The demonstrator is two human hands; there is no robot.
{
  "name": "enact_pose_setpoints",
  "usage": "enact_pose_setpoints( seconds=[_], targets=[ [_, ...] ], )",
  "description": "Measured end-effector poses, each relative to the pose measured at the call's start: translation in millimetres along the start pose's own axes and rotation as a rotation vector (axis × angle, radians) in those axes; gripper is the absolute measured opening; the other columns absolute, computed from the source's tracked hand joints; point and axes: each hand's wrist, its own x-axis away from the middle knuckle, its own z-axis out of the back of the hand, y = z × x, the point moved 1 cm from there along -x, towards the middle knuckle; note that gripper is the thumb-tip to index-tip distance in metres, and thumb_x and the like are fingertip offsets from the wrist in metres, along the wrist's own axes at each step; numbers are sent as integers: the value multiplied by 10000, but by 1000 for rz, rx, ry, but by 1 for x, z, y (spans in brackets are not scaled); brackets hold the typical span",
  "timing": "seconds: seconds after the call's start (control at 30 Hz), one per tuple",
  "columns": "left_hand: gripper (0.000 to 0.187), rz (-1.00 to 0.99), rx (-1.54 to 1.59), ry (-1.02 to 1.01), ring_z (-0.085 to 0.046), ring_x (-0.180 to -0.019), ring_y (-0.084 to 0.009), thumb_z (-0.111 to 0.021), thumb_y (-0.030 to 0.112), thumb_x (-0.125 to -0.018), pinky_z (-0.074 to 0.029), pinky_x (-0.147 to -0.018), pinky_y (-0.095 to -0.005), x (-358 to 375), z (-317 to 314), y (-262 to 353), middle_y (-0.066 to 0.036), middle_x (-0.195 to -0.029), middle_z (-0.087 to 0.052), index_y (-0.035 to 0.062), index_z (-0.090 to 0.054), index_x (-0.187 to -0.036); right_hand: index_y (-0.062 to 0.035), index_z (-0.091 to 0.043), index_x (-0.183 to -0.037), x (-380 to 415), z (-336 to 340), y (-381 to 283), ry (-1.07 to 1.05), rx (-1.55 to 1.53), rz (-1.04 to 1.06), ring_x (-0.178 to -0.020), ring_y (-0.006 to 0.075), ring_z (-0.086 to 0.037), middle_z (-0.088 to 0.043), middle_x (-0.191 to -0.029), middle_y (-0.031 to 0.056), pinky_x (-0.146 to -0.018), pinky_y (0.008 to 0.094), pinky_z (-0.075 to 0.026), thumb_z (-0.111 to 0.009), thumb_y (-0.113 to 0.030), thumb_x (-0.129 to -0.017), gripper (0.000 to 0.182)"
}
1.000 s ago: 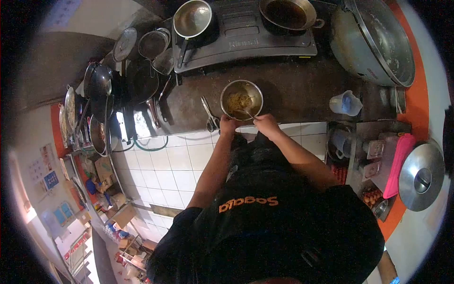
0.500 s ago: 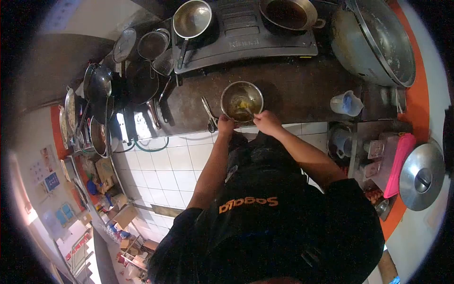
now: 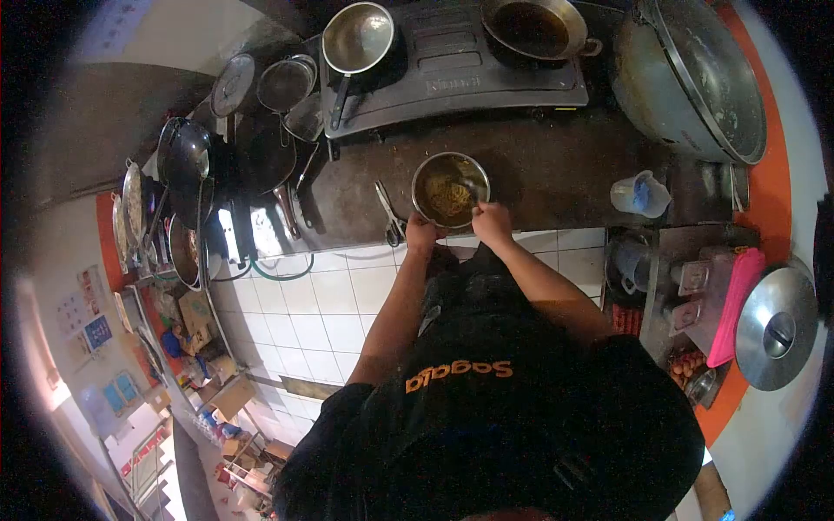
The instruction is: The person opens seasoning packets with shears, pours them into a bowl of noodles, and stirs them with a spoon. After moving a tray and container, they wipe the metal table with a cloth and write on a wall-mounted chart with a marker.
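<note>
A round metal bowl (image 3: 420, 174) stands at the front edge of the dark counter, with a yellowish mixture (image 3: 447, 198) inside. My left hand (image 3: 422, 234) is closed on the bowl's near-left rim. At the near-right rim, my right hand (image 3: 492, 222) is closed round the handle of a utensil that reaches into the bowl; its head is hard to make out. Scissors (image 3: 391, 213) lie just left of the bowl, beside my left hand.
Behind the bowl is a stove (image 3: 443, 82) bearing a saucepan (image 3: 358, 39) and a pan of dark liquid (image 3: 532, 30). A large pot (image 3: 660, 95) and a plastic jug (image 3: 641, 195) stand right. Pans and strainers (image 3: 285, 85) crowd the left.
The utensil in my right hand has shifted, and the yellow mixture looks more spread over the bowl's bottom. The whole view has moved slightly.
</note>
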Motion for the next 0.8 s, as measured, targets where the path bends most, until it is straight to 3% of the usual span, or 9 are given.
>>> enact_pose_setpoints(
  seconds=[0.1, 0.17, 0.2, 0.3, 0.43, 0.5, 0.57, 0.63, 0.8],
  targets=[
    [149, -33, -102, 36, -617, -598, -218, -470, -60, -792, -511, -496, -331, 0, -6, 7, -105, -779, -567, -13, -483, -933, 14, -646, -894, -5, -11, 8, -89, 296, -129, -773, 322, -613, -624, -829, 189, -706, 436, -487, -542, -238, -851, 276],
    [148, -79, -196, 69, -608, -603, -208, -474, -56, -793, -505, -501, -329, 3, -7, 6, -98, -778, -566, -8, -485, -933, 16, -643, -886, 3, -15, 2, -263, 369, 125, -764, 327, -611, -622, -818, 194, -694, 442, -487, -515, -225, -867, 274],
    [155, -106, -223, 84, -599, -604, -201, -475, -61, -787, -500, -502, -327, 4, -6, 5, -96, -783, -568, -5, -487, -931, -12, -665, -899, -1, -13, -4, -204, 116, -75, -782, 370, -608, -645, -817, 179, -725, 431, -491, -512, -227, -850, 268],
    [163, -106, -116, 39, -597, -613, -200, -489, -63, -778, -495, -502, -325, -5, -3, 7, -100, -799, -574, -5, -490, -930, -15, -649, -959, -2, 3, -23, 54, -94, -87, -741, 375, -610, -641, -807, 193, -691, 446, -483, -522, -248, -853, 286],
    [176, -31, -132, -47, -614, -639, -212, -529, -40, -766, -500, -503, -330, -7, -4, 6, -115, -826, -586, -16, -500, -938, -14, -633, -1001, -40, -25, 11, 295, 126, -2, -699, 354, -616, -635, -785, 204, -640, 430, -482, -561, -274, -843, 313],
    [177, -48, -162, 8, -620, -661, -219, -529, -40, -759, -502, -515, -330, -5, -4, 11, -122, -829, -589, -22, -502, -933, 7, -629, -1025, -31, -4, -9, -210, -304, -457, -819, 302, -621, -654, -917, 148, -743, 399, -485, -528, -217, -866, 293],
    [178, -52, -187, 65, -626, -683, -227, -530, -41, -752, -504, -526, -329, -3, -3, 7, -129, -832, -592, -27, -505, -928, -15, -629, -1045, -20, 0, -1, -229, -330, -392, -853, 308, -620, -644, -974, 158, -768, 406, -487, -531, -231, -860, 301],
    [160, -73, -14, 15, -624, -696, -234, -513, -52, -744, -502, -545, -331, -28, 6, -23, -136, -832, -589, -27, -501, -901, -40, -648, -1009, -5, 7, -1, -174, 25, 17, -748, 317, -625, -629, -778, 198, -656, 387, -490, -588, -229, -814, 278],
    [117, -172, -237, -29, -614, -717, -226, -522, -43, -744, -494, -579, -325, -40, 3, -38, -127, -820, -590, -24, -494, -856, -66, -555, -1182, -3, -9, 7, -59, 185, 0, -821, 323, -608, -623, -889, 202, -699, 419, -488, -518, -221, -858, 361]
  ],
)
